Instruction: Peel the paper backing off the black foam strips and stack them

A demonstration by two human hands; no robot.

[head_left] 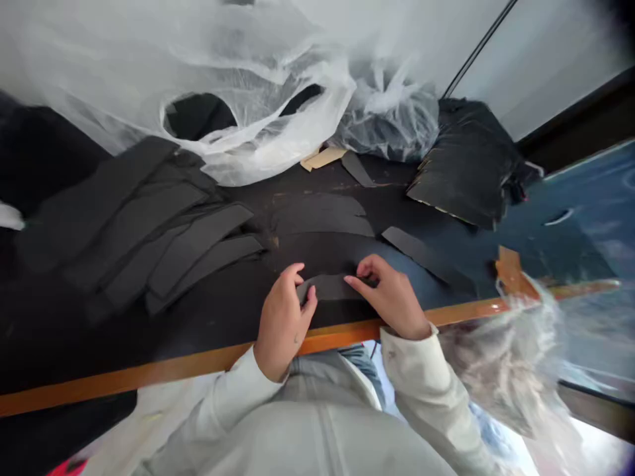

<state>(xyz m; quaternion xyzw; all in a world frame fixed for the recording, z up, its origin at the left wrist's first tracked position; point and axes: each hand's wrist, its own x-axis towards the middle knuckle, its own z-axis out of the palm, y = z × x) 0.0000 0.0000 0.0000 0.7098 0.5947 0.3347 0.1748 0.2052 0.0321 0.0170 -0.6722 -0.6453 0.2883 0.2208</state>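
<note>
A short dark grey strip point(327, 287), perhaps fabric or thin foam, stretches between my two hands just above the table's front edge. My left hand point(285, 317) has its thumb and fingers around the strip's left end. With thumb and curled fingers my right hand point(389, 294) pinches the other end, which the fingers partly hide. Beyond the hands lies a wider, slightly curved dark piece point(322, 214) flat on the table. A single narrow dark strip point(414, 252) rests to the right of it.
Overlapping dark strips point(198, 254) spread over the left of the black table point(218, 337). Clear plastic bags point(268, 155) slump along the back, near a tan scrap point(325, 157). A black stack point(461, 165) stands at back right. Crumpled plastic point(520, 344) hangs off the wooden front edge point(342, 336).
</note>
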